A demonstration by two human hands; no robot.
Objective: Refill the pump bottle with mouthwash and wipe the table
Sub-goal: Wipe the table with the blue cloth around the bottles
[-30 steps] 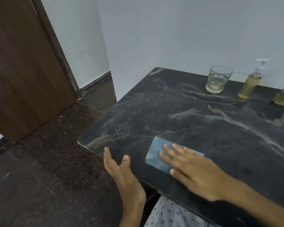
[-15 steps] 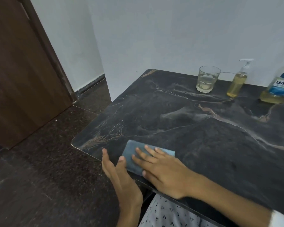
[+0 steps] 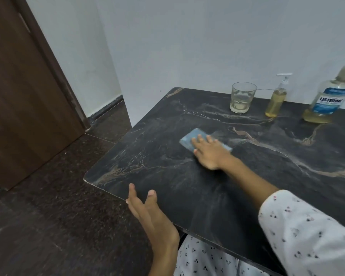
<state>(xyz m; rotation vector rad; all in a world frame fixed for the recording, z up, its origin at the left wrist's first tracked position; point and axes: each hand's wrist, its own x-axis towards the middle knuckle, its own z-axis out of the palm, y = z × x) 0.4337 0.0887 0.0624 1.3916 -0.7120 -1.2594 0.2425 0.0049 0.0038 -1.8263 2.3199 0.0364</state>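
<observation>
Right hand (image 3: 211, 154) lies flat w/ fingers straight, pressing folded blue cloth (image 3: 189, 139) onto dark marble-patterned tabletop (image 3: 247, 186), roughly mid-table. Cloth pokes out beyond fingertips on left and far sides. Left hand (image 3: 149, 214) is open, fingers straight and spread, holding nothing, at table's near edge by the near-left corner; can't tell if it touches the edge. Hands well apart. At far edge by grey-white wall (image 3: 187, 40), in a row: clear drinking glass (image 3: 242, 98) w/ a little pale liquid, slim clear pump bottle (image 3: 277, 100) mostly full of yellow liquid, white pump head on, and big clear Listerine mouthwash bottle (image 3: 327, 100), blue label, yellow liquid low in it. White patterned sleeve (image 3: 307, 232) covers right forearm. Dark wooden door (image 3: 24, 96) at left.
</observation>
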